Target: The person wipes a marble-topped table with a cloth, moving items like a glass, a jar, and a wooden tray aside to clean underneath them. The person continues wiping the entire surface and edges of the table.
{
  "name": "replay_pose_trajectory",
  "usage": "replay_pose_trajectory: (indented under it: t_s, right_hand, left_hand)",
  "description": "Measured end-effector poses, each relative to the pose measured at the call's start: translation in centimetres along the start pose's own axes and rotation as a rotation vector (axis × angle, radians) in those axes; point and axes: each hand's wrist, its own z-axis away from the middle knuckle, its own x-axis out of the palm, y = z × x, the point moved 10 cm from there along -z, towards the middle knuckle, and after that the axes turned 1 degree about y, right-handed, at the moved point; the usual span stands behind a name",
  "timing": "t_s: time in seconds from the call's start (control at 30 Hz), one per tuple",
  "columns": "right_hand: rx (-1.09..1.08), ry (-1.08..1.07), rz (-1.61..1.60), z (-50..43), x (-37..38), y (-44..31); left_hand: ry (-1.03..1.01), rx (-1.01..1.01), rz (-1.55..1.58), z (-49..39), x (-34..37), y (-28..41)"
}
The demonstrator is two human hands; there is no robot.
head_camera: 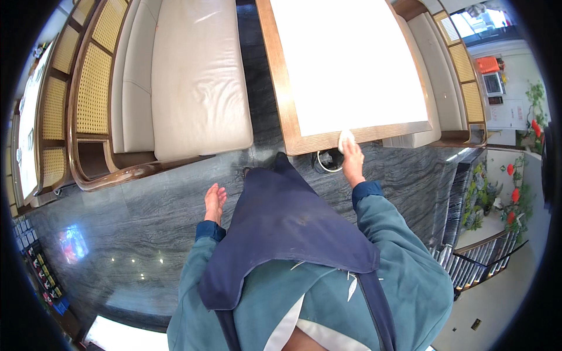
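My right hand (pixel 353 160) is closed around a white cloth or pad (pixel 346 139), pressed against the near wooden edge of a table (pixel 364 133). The table has a wood frame and a bright white top whose surface detail is washed out. Below that hand, a dark bucket (pixel 328 158) with a pale curved handle stands on the floor, partly hidden by the tabletop and my hand. My left hand (pixel 214 201) hangs beside my navy apron (pixel 294 215), its fingers loosely bent and nothing in them.
A beige upholstered bench (pixel 199 87) with a cane-panelled back (pixel 93 87) lies left of the table. Another bench (pixel 432 70) is on its far right side. Dark veined floor tiles (pixel 145 219) run beneath me. Planted greenery (pixel 478 202) with red flowers is at the right.
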Motion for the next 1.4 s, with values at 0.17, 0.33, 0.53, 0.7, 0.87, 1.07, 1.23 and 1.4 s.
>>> replay_pose_trajectory:
  t_s: [0.17, 0.33, 0.53, 0.7, 0.87, 1.07, 1.23, 1.4]
  right_hand:
    - [0.016, 0.226, -0.102, -1.6, -2.5, -0.6]
    - [-0.509, -0.131, -0.357, 1.4, 0.1, -13.0]
    - [-0.499, -0.088, -0.206, 0.5, -1.2, -5.6]
    - [-0.396, 0.006, -0.088, -1.0, -0.8, 8.4]
    - [-0.170, 0.097, -0.083, -2.4, -1.6, 24.3]
    - [0.064, 0.309, -0.003, -4.8, -2.9, 40.7]
    - [0.564, 0.400, -0.645, -6.1, -1.6, 54.9]
    - [0.611, 0.275, -0.227, -7.8, 1.7, 62.1]
  left_hand:
    - [-0.004, 0.021, -0.001, 0.9, -0.1, 0.5]
    - [0.021, -0.066, -0.007, 1.0, 0.0, -1.8]
    - [0.069, -0.048, 0.006, 1.8, 3.5, -2.8]
    - [0.017, -0.079, -0.030, 1.0, 9.0, -3.4]
    - [0.079, 0.023, -0.114, 6.2, 18.1, -3.1]
    - [-0.016, 0.129, -0.298, 8.3, 25.6, -2.9]
    - [0.027, 0.100, -0.417, 11.4, 28.7, -1.9]
    - [0.090, 0.100, -0.323, 13.8, 29.2, -1.1]
